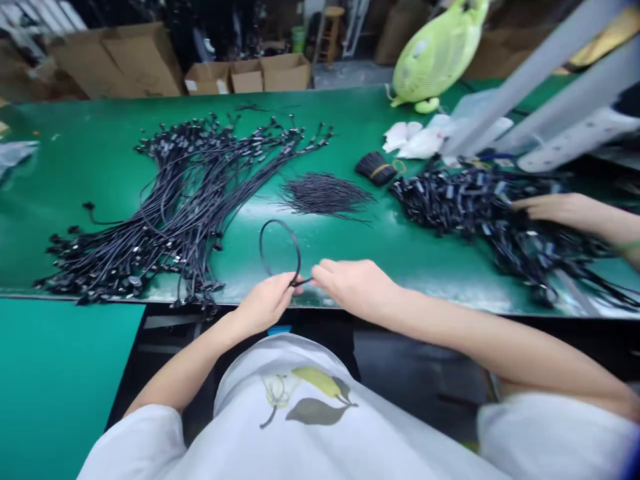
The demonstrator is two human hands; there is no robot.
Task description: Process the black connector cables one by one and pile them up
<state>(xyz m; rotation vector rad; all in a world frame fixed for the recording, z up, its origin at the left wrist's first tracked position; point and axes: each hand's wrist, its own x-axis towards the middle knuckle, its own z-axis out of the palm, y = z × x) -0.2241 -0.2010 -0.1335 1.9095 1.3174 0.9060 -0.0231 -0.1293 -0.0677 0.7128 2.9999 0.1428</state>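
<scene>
Just above the front edge of the green table [225, 113], my left hand [267, 300] pinches a black cable [299, 250] that is bent into a loop. My right hand [350, 287] is closed on the cable's short end, close beside the left fingers. Beyond the loop lies a loose pile of thin black ties [327, 193]. To the left spreads a large heap of black cables [195, 193] with connectors at their ends. The fingertips of both hands are partly hidden.
At right, another person's hand [565, 210] touches a pile of coiled black cables [465, 200]. A banded bundle of ties [376, 168] lies beside it. Behind are white pieces [425, 137], a green fan [435, 53] and grey posts [540, 73]. Cardboard boxes [270, 72] stand beyond the table.
</scene>
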